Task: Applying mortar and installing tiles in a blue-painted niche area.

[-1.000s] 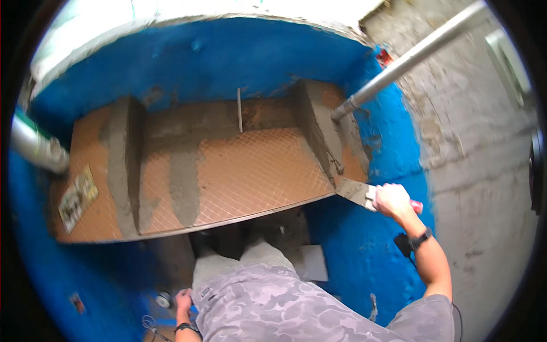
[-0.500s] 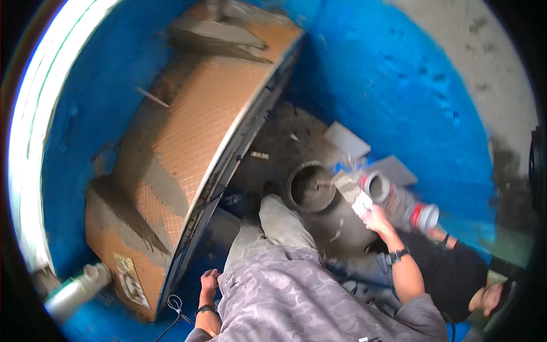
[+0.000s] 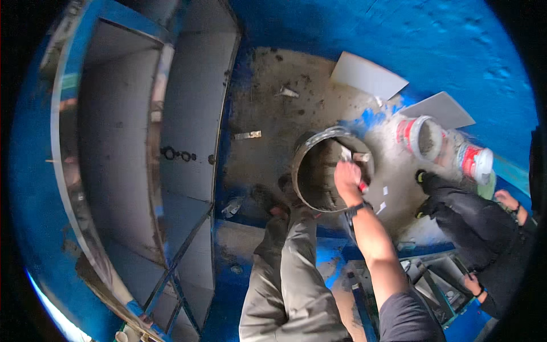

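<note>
My right hand (image 3: 347, 178) reaches down into a round metal bucket (image 3: 305, 153) of grey mortar on the floor and grips a trowel (image 3: 345, 154) with a red handle. The trowel's blade is inside the bucket near its far rim. A black watch sits on that wrist. My left hand is out of the picture. My grey trouser leg (image 3: 293, 268) comes down just left of the bucket.
Another person in black (image 3: 461, 214) crouches at the right beside a white tub (image 3: 424, 137) lying on its side. Two white tiles (image 3: 367, 74) lie on the mortar-stained floor. A grey metal-framed step (image 3: 171, 114) fills the left; blue curved walls surround everything.
The view has swung from the tiled step top down to the floor. My right hand carried the trowel from the step's edge into the mortar bucket. My left hand has left the view.
</note>
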Demonstrator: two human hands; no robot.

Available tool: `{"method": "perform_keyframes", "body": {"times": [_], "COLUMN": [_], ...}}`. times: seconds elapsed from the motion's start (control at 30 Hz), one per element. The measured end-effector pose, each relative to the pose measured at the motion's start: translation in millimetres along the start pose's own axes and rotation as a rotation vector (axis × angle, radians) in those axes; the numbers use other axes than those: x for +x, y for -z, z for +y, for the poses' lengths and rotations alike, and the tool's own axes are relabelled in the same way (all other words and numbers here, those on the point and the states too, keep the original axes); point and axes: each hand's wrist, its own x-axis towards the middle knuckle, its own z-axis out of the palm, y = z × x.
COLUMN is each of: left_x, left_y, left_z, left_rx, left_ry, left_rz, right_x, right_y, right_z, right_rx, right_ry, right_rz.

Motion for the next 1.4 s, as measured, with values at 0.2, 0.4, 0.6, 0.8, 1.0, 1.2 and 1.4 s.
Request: {"method": "perform_keyframes", "body": {"times": [0.2,0.4,0.6,0.8,1.0,1.2,1.4], "left_x": [11.8,-19.8,-66.4,-117.2,-108.1,-104.1,-48.2], "left_y": [4.2,-6.9,-2.9,-9.9,-31.9,-44.5,-62.7], "left_z": [9.0,7.6,11.8,-2.2,30.9,44.4,49.3], "left_rx": [-0.016,-0.071,-0.115,-0.269,-0.363,-0.422,-0.528], "left_ry": [0.141,0.206,0.208,0.166,0.168,-0.012,-0.087], "left_rz": [0.042,0.047,0.063,0.129,0.141,0.106,0.152], "right_x": [79.6,58.4,16.6,-21.6,-105.9,-206.8,-283.3], "right_y": [-88.7,-97.7,-60.6,-16.4,30.9,200.8,411.4], "right_z": [-30.5,13.0,54.8,70.9,126.4,115.1,47.4], "right_rx": [0.200,0.481,0.622,0.791,0.865,0.964,1.148], "right_ry": [-0.016,-0.040,0.163,0.280,0.318,0.097,0.245], "right_rz": [-0.203,-0.272,-0.215,-0.122,0.011,-0.138,-0.183]}}
